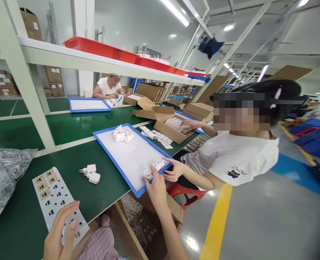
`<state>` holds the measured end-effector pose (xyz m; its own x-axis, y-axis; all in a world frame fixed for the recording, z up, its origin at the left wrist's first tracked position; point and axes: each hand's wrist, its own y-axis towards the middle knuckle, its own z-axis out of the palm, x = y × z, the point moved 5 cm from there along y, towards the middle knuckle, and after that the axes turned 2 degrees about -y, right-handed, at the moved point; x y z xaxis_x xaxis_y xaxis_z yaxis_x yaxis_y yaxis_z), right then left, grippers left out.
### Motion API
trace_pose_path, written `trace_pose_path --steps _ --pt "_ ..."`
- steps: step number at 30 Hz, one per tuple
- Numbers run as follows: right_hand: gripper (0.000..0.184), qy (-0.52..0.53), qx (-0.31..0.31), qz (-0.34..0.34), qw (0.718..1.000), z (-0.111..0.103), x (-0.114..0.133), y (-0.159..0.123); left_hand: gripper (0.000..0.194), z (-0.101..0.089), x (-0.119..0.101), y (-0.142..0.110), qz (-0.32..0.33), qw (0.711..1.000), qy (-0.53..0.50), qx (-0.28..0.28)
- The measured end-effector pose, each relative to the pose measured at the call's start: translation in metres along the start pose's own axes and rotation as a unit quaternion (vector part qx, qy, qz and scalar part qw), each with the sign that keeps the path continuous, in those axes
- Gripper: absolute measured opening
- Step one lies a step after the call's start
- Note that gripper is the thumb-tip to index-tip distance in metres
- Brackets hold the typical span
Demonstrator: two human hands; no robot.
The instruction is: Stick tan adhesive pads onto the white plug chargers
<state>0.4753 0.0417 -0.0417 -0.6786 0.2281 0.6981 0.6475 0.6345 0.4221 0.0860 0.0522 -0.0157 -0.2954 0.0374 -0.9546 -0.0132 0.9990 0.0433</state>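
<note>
A sheet of stickers (pixel 57 196), partly peeled, lies on the green bench under my left hand (pixel 60 231). That hand's fingers and thumb are spread, with nothing visible between them. At the near corner of the blue-rimmed white tray (pixel 116 159), my right hand (pixel 157 189) has its thumb and fingers about a white plug charger (pixel 147 174). Beside it, a co-worker's hand (pixel 174 170) reaches the other end of a short row of chargers (pixel 158 164). Two loose white chargers (pixel 92 173) lie between the sheet and the tray.
More chargers (pixel 121 134) are heaped at the tray's far end. A bag of white cables (pixel 5 180) sits at left. Right of the tray are small white cartons (pixel 157 136) and an open cardboard box (pixel 173 131). A shelf post (pixel 26 79) rises from the bench.
</note>
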Motion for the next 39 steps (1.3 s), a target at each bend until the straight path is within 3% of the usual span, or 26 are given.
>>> trace_pose_path --steps 5,11,17,25,34,39 --pt "0.039 -0.130 -0.007 -0.041 0.991 -0.003 -0.013 0.008 0.047 -0.009 0.006 0.003 -0.031 0.999 0.004 -0.011" --pt "0.047 -0.278 -0.025 -0.003 0.960 -0.016 -0.016 0.025 0.052 -0.014 0.013 0.007 -0.032 0.999 0.005 -0.018" --pt "0.051 -0.356 -0.018 0.030 0.934 -0.019 -0.013 0.041 0.052 -0.017 0.020 0.008 -0.065 0.998 -0.005 -0.015" --pt "0.060 -0.368 -0.022 0.051 0.928 -0.017 -0.010 0.058 0.049 -0.023 0.017 0.008 -0.034 0.999 0.010 -0.039" --pt "0.072 -0.308 -0.048 0.130 0.941 -0.020 -0.029 0.095 0.044 -0.030 0.014 0.008 0.019 0.999 0.015 -0.045" --pt "0.077 -0.262 -0.033 0.123 0.957 -0.036 -0.007 0.108 0.041 -0.037 0.022 0.013 0.053 0.996 0.058 -0.050"
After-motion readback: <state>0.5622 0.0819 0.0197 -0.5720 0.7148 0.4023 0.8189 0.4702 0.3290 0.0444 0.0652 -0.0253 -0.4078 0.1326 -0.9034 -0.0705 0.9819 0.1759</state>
